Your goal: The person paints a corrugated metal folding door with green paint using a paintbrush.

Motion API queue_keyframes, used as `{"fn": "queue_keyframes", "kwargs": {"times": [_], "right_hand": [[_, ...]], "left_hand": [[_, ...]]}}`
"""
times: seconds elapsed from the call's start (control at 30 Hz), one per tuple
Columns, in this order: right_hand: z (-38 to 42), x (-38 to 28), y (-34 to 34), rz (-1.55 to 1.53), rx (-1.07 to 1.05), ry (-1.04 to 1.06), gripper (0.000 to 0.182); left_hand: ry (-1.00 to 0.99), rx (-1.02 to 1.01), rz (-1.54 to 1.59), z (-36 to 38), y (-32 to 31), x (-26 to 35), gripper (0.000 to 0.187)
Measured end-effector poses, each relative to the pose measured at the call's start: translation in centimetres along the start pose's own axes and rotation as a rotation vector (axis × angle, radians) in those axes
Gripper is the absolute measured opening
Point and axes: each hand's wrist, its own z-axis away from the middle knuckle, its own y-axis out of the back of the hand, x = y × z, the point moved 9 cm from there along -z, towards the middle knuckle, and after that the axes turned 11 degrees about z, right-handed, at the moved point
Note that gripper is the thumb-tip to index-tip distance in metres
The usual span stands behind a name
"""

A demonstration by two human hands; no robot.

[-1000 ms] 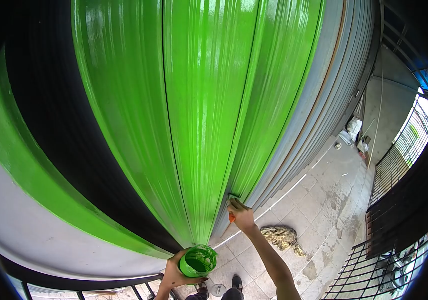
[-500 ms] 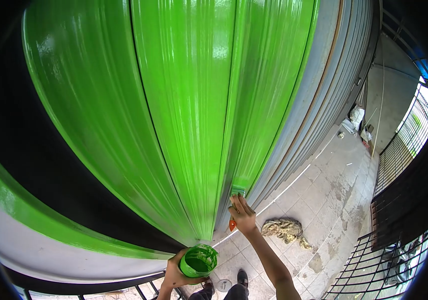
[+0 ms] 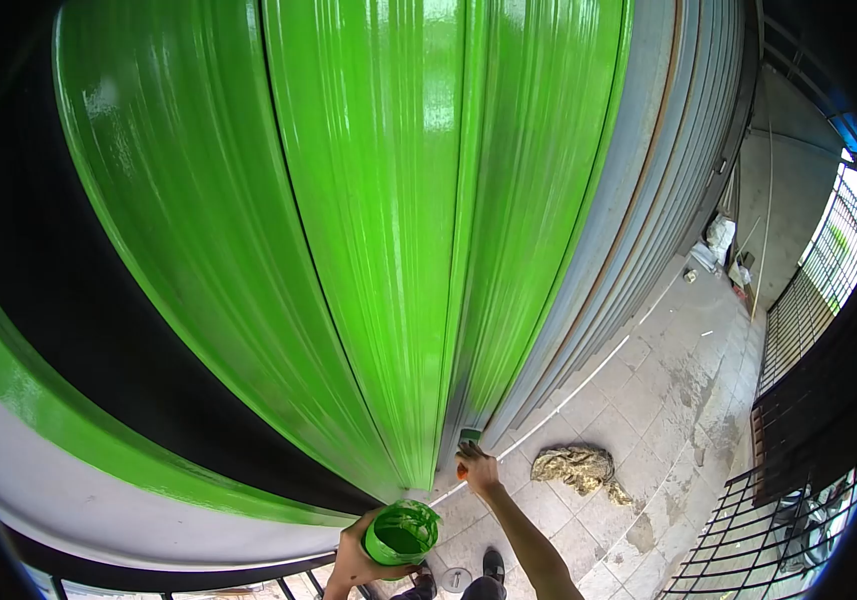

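Note:
Green paint covers tall vertical panels (image 3: 368, 250), with streaks of grey showing near their lower right end. My right hand (image 3: 478, 468) is closed round the orange handle of a paintbrush (image 3: 469, 437), whose bristle end lies against the lower part of the rightmost green panel. Lower and to the left, my left hand (image 3: 353, 560) grips a green paint tub (image 3: 401, 533) from its left side. The tub is open at the top, its inner wall smeared with green, and dark green paint shows inside.
Unpainted grey slats (image 3: 638, 200) stand right of the green panels. A crumpled, stained cloth (image 3: 575, 466) lies on the tiled floor (image 3: 608, 520). Black metal grilles (image 3: 718, 530) are at the right. White bags (image 3: 718, 235) sit by the far wall. My feet are below, beside a round floor cover (image 3: 456, 579).
My right hand and the brush have moved down the panel, toward its bottom end. Green now covers more of that strip. The tub in my left hand has shifted slightly in view.

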Motion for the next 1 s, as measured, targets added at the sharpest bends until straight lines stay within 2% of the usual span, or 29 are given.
{"fn": "queue_keyframes", "kwargs": {"times": [0.1,0.2,0.3,0.4,0.7,1.0], "right_hand": [[-4.2,0.8,4.7,0.024,0.059,-0.012,0.013],[-7.2,-1.3,11.1,0.095,0.163,0.121,0.012],[-8.2,-3.7,18.9,0.188,0.375,0.161,0.016],[-7.3,-4.8,20.8,0.259,0.475,0.213,0.015],[-4.3,-1.5,9.5,0.236,0.319,0.072,0.006],[-0.9,0.9,0.6,0.057,0.117,-0.083,0.012]], "left_hand": [[0.03,-0.013,0.009,0.3,-0.3,0.0,0.087],[-0.014,-0.008,0.006,0.2,-0.3,0.8,0.086],[-0.014,0.003,0.029,0.2,-0.2,0.8,0.086],[-0.043,-0.002,-0.02,0.0,-0.3,1.3,0.086],[0.04,0.011,0.008,0.1,-0.3,-0.3,0.089],[0.077,0.02,-0.019,0.5,-0.1,-1.1,0.091]]}}
